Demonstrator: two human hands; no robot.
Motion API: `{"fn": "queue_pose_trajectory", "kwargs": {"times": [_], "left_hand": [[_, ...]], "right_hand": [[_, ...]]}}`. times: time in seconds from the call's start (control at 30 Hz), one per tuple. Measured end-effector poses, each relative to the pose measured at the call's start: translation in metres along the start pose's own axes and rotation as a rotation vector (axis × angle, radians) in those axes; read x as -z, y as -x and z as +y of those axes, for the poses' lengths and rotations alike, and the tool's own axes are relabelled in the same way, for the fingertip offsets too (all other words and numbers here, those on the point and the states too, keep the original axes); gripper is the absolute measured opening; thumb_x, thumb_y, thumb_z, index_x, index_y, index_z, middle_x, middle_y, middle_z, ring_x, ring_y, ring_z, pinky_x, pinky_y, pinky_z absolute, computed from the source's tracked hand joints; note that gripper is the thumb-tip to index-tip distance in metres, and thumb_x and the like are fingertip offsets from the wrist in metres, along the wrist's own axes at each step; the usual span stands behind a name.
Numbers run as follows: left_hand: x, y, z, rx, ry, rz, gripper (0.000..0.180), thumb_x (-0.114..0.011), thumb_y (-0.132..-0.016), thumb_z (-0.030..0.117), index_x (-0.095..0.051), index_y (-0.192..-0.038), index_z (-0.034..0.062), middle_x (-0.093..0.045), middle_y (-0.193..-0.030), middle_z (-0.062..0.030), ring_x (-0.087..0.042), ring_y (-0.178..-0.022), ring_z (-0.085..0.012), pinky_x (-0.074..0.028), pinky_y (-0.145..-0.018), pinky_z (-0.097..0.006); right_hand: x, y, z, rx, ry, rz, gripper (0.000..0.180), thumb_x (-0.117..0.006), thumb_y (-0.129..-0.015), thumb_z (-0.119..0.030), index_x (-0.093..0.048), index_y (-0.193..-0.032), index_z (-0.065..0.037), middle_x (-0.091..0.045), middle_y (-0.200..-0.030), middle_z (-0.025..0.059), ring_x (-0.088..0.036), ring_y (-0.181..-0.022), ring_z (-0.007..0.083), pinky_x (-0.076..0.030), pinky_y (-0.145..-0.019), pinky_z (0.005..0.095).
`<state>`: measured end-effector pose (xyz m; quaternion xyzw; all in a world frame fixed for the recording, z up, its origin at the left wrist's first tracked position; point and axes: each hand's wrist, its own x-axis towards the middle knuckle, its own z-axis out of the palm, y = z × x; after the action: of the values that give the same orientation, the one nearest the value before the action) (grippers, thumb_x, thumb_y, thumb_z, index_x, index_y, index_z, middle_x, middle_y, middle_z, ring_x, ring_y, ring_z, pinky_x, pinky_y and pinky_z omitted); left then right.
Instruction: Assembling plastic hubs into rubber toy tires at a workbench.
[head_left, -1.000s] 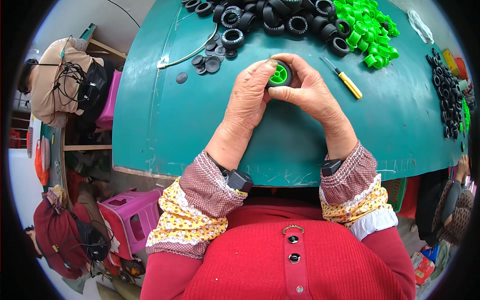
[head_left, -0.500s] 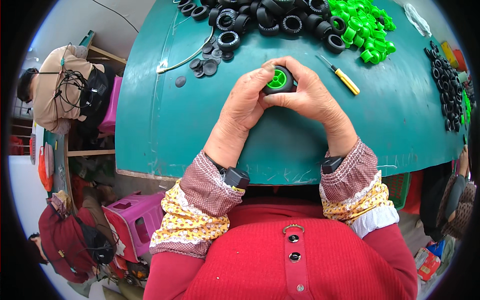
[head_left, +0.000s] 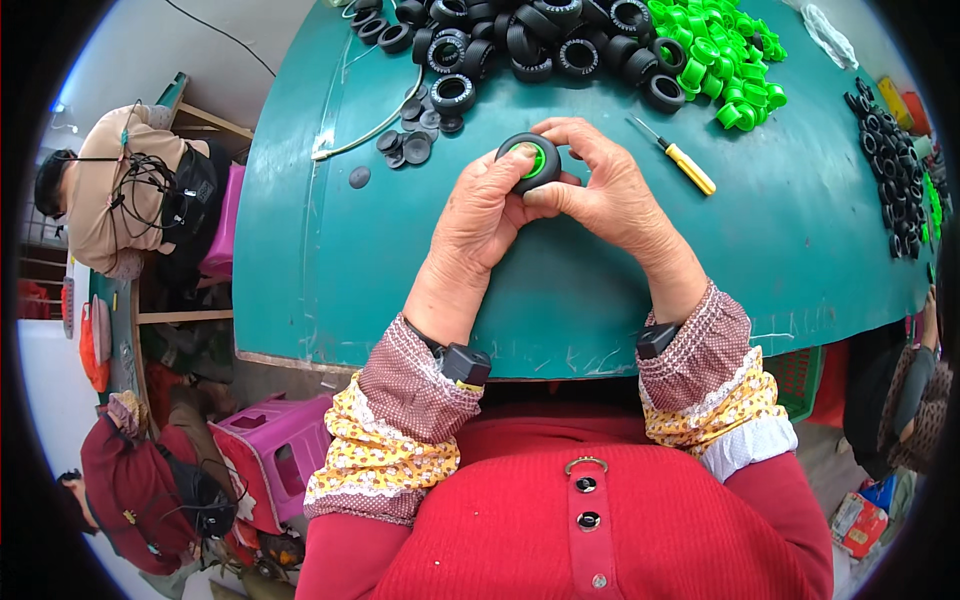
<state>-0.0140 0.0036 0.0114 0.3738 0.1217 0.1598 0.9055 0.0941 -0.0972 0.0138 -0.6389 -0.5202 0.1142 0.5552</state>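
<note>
A small toy wheel (head_left: 546,176), a black tyre with a green hub (head_left: 539,160) set in it, is held up above the green table between both my hands. My left hand (head_left: 474,212) grips it from the left, with the thumb lying across the hub; its other fingers are mostly hidden behind the wheel. From the right, my right hand (head_left: 615,196) curves around the tyre, thumb at the lower edge and fingers at the upper right. Part of the hub is covered by my left thumb.
Black tyres (head_left: 578,57) are heaped at the far edge of the green table (head_left: 400,270), beside a pile of green hubs (head_left: 735,60). A yellow-handled screwdriver (head_left: 690,168) lies to the right, black discs (head_left: 417,148) to the left. Other people (head_left: 130,190) sit at the left.
The wheel has shifted slightly left in my hands and tilted. My left thumb has moved from the tyre's upper edge onto the green hub, and my right fingers have loosened a little.
</note>
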Motion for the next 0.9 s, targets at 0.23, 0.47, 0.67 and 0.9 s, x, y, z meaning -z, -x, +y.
{"fn": "queue_pose_trajectory", "kwargs": {"times": [0.23,0.47,0.67,0.9], "left_hand": [[-0.004,0.001,0.001,-0.058,-0.157,0.033,0.032,-0.051,-0.085,0.022,-0.049,-0.104,-0.0032,-0.058,-0.089,-0.0098,-0.061,-0.072,-0.0166,-0.053,-0.061,-0.024],[-0.012,0.022,-0.014,0.038,-0.042,0.089,0.045,-0.048,-0.087,0.04,-0.048,-0.106,-0.0007,-0.057,-0.093,-0.0083,-0.059,-0.08,-0.0144,-0.052,-0.068,-0.026],[-0.023,0.041,-0.024,0.132,0.146,0.026,0.038,-0.039,-0.091,0.038,-0.043,-0.104,0.0032,-0.052,-0.098,-0.0113,-0.058,-0.086,-0.0203,-0.053,-0.071,-0.032],[-0.04,0.073,-0.036,0.065,0.163,-0.004,0.051,-0.037,-0.09,0.043,-0.041,-0.109,-0.0036,-0.051,-0.103,-0.017,-0.056,-0.093,-0.0268,-0.05,-0.08,-0.037]], "right_hand": [[0.008,-0.001,-0.013,-0.21,-0.063,-0.123,0.049,-0.074,-0.063,-0.018,-0.053,-0.104,-0.001,-0.057,-0.097,0.0136,-0.056,-0.089,0.0217,-0.046,-0.076,0.0299],[0.017,0.023,-0.025,-0.287,-0.124,-0.217,0.06,-0.076,-0.062,-0.022,-0.048,-0.113,-0.005,-0.058,-0.095,0.0095,-0.056,-0.091,0.0199,-0.045,-0.079,0.0298],[0.015,0.051,-0.043,-0.149,-0.171,-0.263,0.056,-0.075,-0.061,-0.023,-0.051,-0.109,-0.005,-0.052,-0.101,0.01,-0.052,-0.097,0.0225,-0.042,-0.085,0.0308],[0.015,0.078,-0.071,0.047,0.061,-0.174,0.055,-0.074,-0.059,-0.021,-0.051,-0.105,-0.002,-0.052,-0.1,0.0126,-0.052,-0.095,0.0254,-0.043,-0.083,0.0327]]}}
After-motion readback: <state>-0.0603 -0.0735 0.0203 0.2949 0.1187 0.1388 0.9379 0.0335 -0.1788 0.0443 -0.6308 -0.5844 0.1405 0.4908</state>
